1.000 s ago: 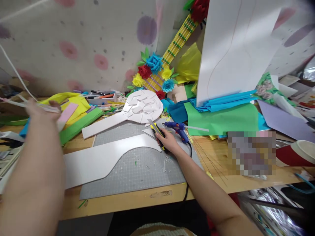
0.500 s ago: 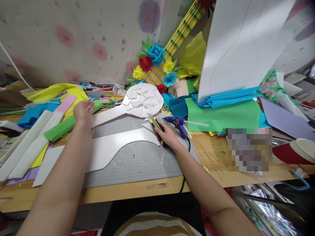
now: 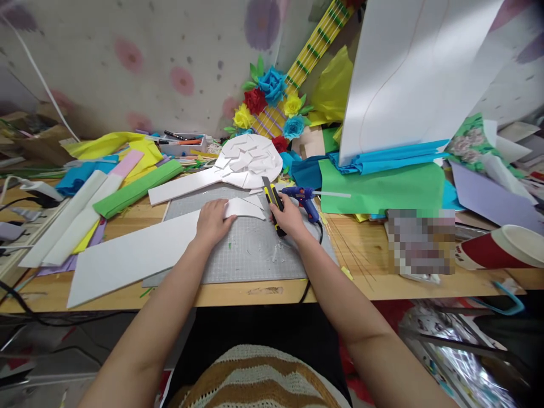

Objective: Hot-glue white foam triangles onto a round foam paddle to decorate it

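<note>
Across comes the left hand (image 3: pixel 212 224), off the paper rolls side and down onto the white board (image 3: pixel 136 252), palm down, fingers loosely extended on its surface. Right hand (image 3: pixel 291 218) is wrapped around a yellow-and-black utility knife (image 3: pixel 274 204), blade pointing away from the body, just beside the board's narrow end. That board lies partly on the grey cutting mat (image 3: pixel 246 255), its wide end out over the wooden table (image 3: pixel 361 249). Near the knife, a blue glue gun (image 3: pixel 304 197); behind the mat's work, a round-headed white piece (image 3: pixel 250 161) covered in scraps; farther back, paper flowers (image 3: pixel 272 85).
</note>
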The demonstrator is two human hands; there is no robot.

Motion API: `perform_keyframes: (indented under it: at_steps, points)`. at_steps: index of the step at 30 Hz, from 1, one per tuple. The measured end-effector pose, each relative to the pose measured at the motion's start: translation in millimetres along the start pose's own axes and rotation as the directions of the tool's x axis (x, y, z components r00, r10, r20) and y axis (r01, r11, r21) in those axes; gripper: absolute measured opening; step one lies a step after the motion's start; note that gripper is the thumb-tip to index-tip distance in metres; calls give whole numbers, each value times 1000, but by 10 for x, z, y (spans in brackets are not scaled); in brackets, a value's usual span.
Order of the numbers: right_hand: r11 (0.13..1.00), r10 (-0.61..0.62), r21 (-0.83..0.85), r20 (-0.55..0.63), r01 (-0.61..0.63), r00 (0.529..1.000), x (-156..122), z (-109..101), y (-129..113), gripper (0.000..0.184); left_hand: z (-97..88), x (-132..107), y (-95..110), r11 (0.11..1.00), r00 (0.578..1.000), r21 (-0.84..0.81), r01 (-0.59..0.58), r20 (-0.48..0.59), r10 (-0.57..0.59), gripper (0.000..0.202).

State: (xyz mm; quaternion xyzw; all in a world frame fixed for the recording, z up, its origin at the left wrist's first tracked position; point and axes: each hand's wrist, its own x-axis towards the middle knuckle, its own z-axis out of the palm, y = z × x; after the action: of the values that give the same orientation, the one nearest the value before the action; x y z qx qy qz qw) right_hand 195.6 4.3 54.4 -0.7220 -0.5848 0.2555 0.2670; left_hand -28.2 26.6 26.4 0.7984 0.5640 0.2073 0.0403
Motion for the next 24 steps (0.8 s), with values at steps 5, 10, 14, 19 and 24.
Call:
perform_keyframes:
  at_steps: [5,10,14,19,24]
  points:
    - [926,-179,-305,164,223,970,-136,-79,-297,54,19,20,-29,994,994,48,96,-57,-94,39]
    - [811,-290,-441,269,385,918,-17,87,-600,55,31,38,12,985,987,68,156,-38,-154,36]
    - [762,-298,-487,323,427,899,82,177,-789,47,22,41,8,988,991,82,133,-32,-131,34]
    - [724,-273,-537,356,434,894,38,162,-927,44,18,33,16,985,987,60,161,-39,-159,32]
    - [665,-262,-583,404,467,877,-55,66,-949,47,2,28,54,978,978,21,209,-21,-209,31]
